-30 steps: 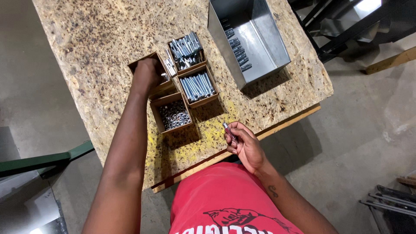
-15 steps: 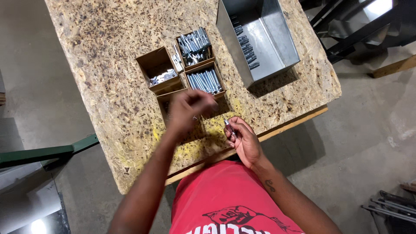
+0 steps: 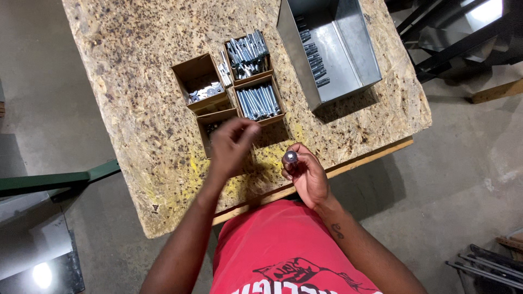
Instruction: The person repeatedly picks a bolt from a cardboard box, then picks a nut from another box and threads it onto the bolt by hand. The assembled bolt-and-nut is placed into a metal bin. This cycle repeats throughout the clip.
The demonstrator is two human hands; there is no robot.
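A chipboard table (image 3: 136, 71) is standing on a grey concrete floor (image 3: 447, 169), seen from above, with a wooden strip running along its near edge. On the table, 4 small cardboard boxes are sitting together in a cluster: the far right box (image 3: 249, 54) is holding a loose pile of bolts, the box just nearer than it (image 3: 260, 102) is holding long bolts lying side by side, the left box (image 3: 200, 83) is holding a few washers, and the nearest box (image 3: 213, 126) is partly hidden under the left hand. To the right of the boxes, a grey metal bin (image 3: 348, 49) is holding a short row of bolts along its left wall. The left hand (image 3: 231, 146) is hovering blurred over the nearest box, fingers bunched together; I cannot tell whether anything is between them. The right hand (image 3: 306, 175) is hanging near the table's near edge, just right of the left hand, fingers curled and clamped on a bolt (image 3: 290, 157) whose round head is facing up. Black metal bars (image 3: 463, 38) are lying on the floor at far right.
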